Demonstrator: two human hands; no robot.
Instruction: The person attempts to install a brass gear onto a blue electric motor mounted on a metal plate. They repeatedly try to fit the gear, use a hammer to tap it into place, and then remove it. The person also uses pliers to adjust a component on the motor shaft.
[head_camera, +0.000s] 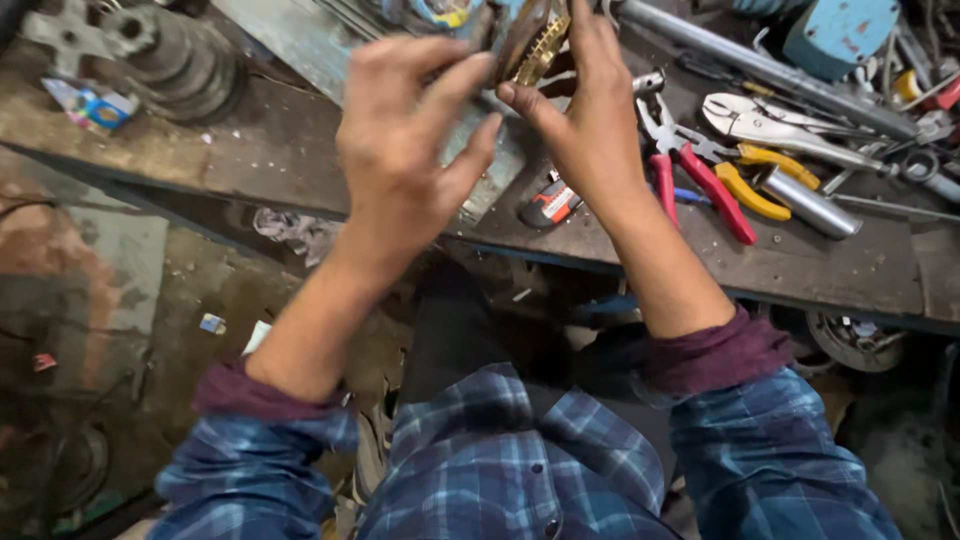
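Both my hands are raised over a worn wooden workbench (280, 150). Between them is a round brown metal part with brass-coloured teeth, a gear-like disc (532, 42), held on edge near the top of the view. My right hand (585, 120) grips it from the right with thumb and fingers. My left hand (405, 150) reaches it with fingertips from the left, fingers spread. Much of the disc is hidden behind my fingers.
On the bench to the right lie red-handled pliers (700, 175), yellow-handled pliers (750, 185), locking pliers (770, 125), a steel cylinder (810, 205) and a long metal rod (740, 60). A stepped pulley (175, 60) sits far left. A small utility knife (550, 205) lies near the bench edge.
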